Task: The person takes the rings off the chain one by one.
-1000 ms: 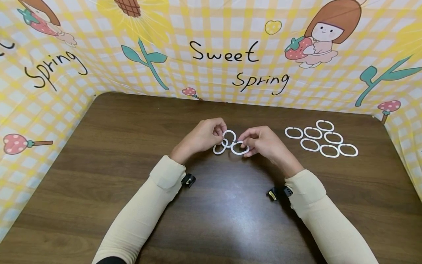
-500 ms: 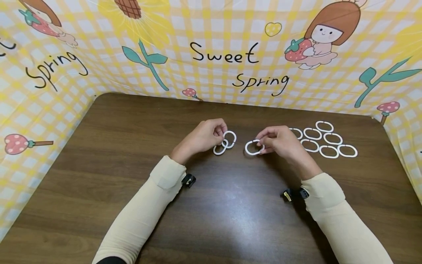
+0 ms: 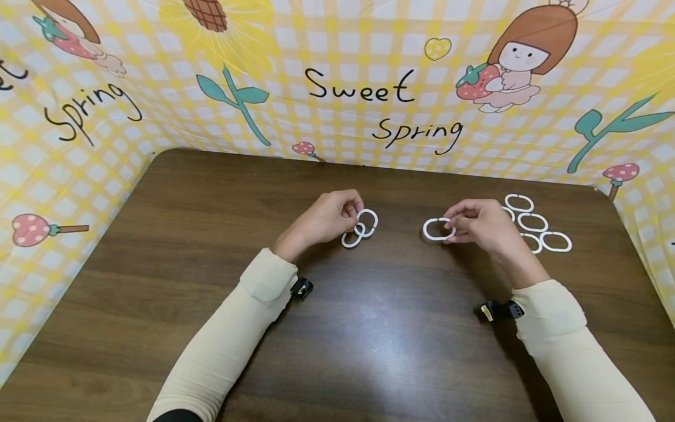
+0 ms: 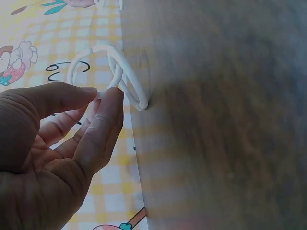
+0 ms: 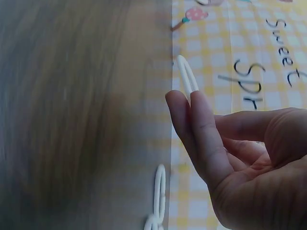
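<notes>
My left hand (image 3: 333,214) pinches a white oval link (image 3: 377,221) between thumb and fingertips, over the middle of the table. Hooked through it hangs a second white link (image 3: 349,247); in the left wrist view this hanging link (image 4: 136,91) reaches down close to the tabletop. To the right, my right hand (image 3: 482,225) pinches a single white link (image 3: 436,239) that has a small gap in its side. In the right wrist view that link (image 5: 183,72) shows nearly edge-on beyond the fingertips. The two hands are well apart.
Several more white links (image 3: 556,251) lie flat on the brown wooden table (image 3: 211,205) at the right, partly hidden behind my right hand. A yellow checked cloth (image 3: 343,47) with printed figures stands along the back and sides of the table.
My right hand has moved right with its link, away from the linked pair toward the loose links, and now covers some of them. The left hand stays in place with its pair.
</notes>
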`<action>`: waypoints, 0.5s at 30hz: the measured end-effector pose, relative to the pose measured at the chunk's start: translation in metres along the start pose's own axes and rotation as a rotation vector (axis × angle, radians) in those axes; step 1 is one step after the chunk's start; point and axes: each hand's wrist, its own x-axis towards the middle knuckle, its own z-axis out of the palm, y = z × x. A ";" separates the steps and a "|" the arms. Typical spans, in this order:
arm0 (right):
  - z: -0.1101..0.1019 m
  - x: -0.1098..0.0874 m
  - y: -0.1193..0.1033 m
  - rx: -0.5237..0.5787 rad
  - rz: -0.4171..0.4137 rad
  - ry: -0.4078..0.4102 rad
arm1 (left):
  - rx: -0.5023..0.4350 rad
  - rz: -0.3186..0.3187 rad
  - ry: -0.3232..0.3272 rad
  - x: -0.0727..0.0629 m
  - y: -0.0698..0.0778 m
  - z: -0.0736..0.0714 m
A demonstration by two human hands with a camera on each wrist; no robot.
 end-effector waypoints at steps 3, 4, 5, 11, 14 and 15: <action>-0.010 0.000 0.004 0.004 0.008 0.024 | 0.000 0.003 -0.003 0.000 0.000 0.000; -0.013 0.000 0.006 -0.001 0.012 0.032 | -0.002 0.001 -0.005 0.000 0.000 0.000; -0.016 0.000 0.008 -0.001 0.015 0.040 | -0.005 -0.001 -0.007 0.000 0.000 0.000; -0.026 -0.001 0.017 -0.024 0.033 0.086 | -0.007 -0.012 -0.012 0.000 0.000 0.000; -0.028 -0.001 0.019 -0.040 0.043 0.094 | -0.003 -0.017 -0.012 0.000 0.000 0.000; -0.029 -0.001 0.019 -0.047 0.050 0.097 | -0.001 -0.018 -0.012 0.000 0.001 0.000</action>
